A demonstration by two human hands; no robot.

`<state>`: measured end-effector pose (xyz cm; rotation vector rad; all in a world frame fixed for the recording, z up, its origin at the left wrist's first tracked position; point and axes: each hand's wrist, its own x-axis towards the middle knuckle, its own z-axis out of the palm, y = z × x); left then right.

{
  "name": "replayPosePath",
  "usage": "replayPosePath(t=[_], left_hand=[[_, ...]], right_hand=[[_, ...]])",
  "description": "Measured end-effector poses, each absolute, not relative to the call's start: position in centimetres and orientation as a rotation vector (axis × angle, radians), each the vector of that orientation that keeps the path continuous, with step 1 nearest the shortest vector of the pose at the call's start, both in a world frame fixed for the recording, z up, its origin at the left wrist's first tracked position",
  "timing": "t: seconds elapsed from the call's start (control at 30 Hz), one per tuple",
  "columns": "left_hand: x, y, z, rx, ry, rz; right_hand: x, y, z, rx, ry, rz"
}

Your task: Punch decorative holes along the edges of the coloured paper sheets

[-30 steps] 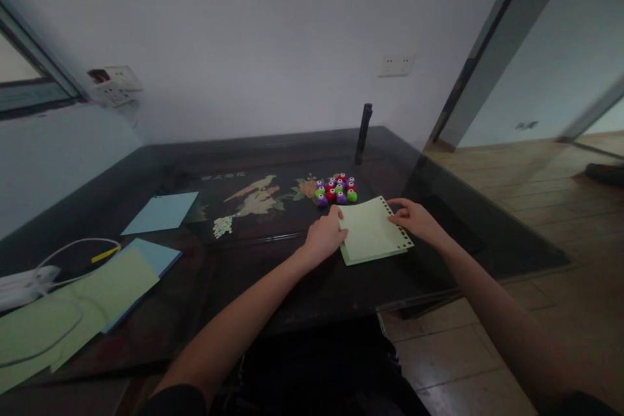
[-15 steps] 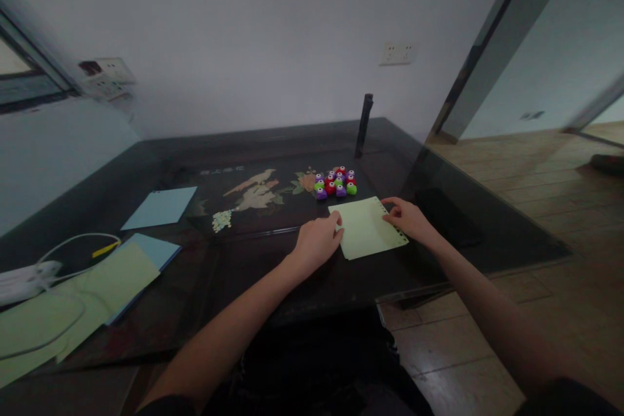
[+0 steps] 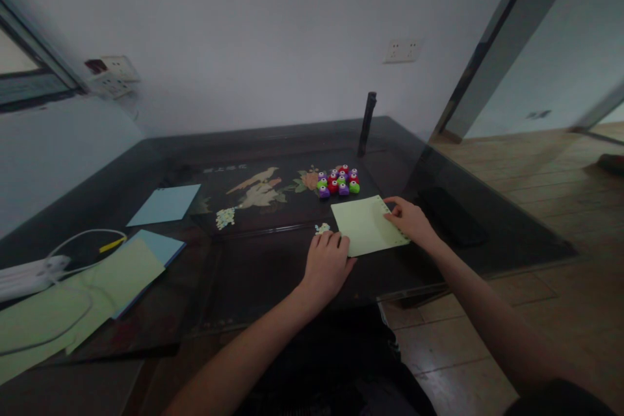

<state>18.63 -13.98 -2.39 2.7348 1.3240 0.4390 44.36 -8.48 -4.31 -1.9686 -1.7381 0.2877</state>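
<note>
Looks like the squaring-up and pinning-down stage with the pale green sheet (image 3: 365, 227), lying flat on the dark glass-topped table (image 3: 273, 273), just in front of the cluster of little coloured paper punches (image 3: 338, 182).

Left hand (image 3: 327, 264): palm down, fingers loosely spread and flat, tips right at the sheet's near-left corner. Gripping nothing, just resting there.

Right hand (image 3: 412, 222): fingers curled over the punched right edge of the sheet. Pressing down for sure, but can't tell whether actually pinching the paper or only pinning it.

Judging by how flat the thing lies on glass, any next handling calls for a fingertip worked under an edge while the other hand keeps it from sliding. Also worth minding the punches just behind, easy to knock.

Compared with a second ago: left hand pulled back toward the body, from the sheet's left edge down to the near corner. Uncovered a tiny pile of pale paper bits (image 3: 322, 229) just left of the sheet. Back then a lower layer peeked out along the near edge; now flush, reads as one piece. Right hand barely budged.

Off to the left, well apart: a blue sheet (image 3: 164, 203) and a white cable (image 3: 73, 240).
</note>
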Motion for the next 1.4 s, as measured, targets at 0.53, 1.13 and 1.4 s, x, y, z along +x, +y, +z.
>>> replayPosePath(t=[0.53,1.13,1.4], left_hand=[[18.7,-13.7,-2.6,2.779,1.363,0.451],[16.1,-12.2,-0.8,2.719,1.122,0.577],[10.0,-10.0,-0.7,2.833,0.613,0.440]], right_hand=[[43.7,-8.9,-4.4,-2.004,-1.763,0.198],[44.0,-9.0,-3.6,-1.728,-1.735,0.156],[33.9,-11.2,-0.2,-1.011,-2.250,0.143]])
